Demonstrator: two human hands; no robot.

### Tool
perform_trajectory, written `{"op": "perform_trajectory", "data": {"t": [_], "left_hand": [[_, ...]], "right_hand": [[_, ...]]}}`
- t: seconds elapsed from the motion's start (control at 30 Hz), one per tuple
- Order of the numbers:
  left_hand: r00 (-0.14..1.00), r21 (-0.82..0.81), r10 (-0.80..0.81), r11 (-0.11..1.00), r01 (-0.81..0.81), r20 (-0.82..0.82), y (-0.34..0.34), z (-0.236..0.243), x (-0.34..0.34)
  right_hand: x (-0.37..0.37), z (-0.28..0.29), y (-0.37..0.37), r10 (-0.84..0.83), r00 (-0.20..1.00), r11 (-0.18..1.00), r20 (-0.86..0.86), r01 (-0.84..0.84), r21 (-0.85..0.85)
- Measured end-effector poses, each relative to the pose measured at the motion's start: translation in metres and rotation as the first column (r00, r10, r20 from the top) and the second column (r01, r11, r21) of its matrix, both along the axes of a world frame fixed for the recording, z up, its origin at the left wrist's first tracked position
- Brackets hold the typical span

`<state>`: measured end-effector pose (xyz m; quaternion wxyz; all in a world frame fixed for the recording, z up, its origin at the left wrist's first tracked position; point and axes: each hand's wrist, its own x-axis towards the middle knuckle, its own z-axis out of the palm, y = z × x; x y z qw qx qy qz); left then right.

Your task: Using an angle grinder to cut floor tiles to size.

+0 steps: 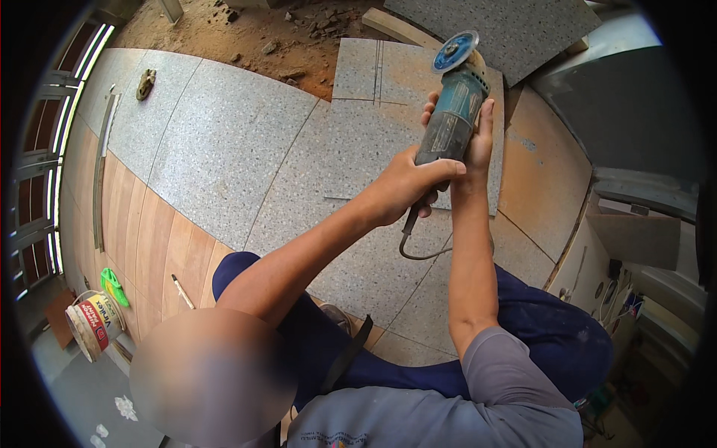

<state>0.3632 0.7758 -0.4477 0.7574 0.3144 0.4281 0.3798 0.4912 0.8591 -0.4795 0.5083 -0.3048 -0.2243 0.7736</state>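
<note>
Both my hands hold an angle grinder [452, 108] with a teal and black body above a loose grey speckled tile [366, 138]. My left hand [403, 183] is closed around the rear black part, its thumb across the top. Along the right side, my right hand [482, 138] cradles the body, with fingertips showing on the far left side. A cutting disc [454, 51] with a blue centre sits at the upper end, tilted and pointing away from me. From the rear end a dark power cord [404, 239] curls down to the right. Dark lines mark the tile's far left part.
Sandy soil [224, 33] with rubble lies beyond the tiled floor [216, 134]. Another tile [497, 26] rests at the far right near a wooden batten [399, 28]. At left are a long straight bar [101, 175], a paint bucket [95, 328] and a green cloth [113, 287].
</note>
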Motion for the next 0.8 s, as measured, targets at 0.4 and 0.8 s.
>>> {"op": "perform_trajectory", "data": {"t": [0.4,0.8], "left_hand": [[0.922,-0.115,-0.105,0.981,0.158,0.372,-0.010,-0.004,-0.018],[0.967,-0.072,-0.118,0.988,0.138,0.225,-0.022,0.003,-0.007]], "right_hand": [[-0.006,-0.011,-0.009,-0.002,0.885,0.988,-0.466,0.075,0.138],[-0.005,-0.002,-0.006,0.058,0.969,0.994,-0.241,-0.034,0.104]]}}
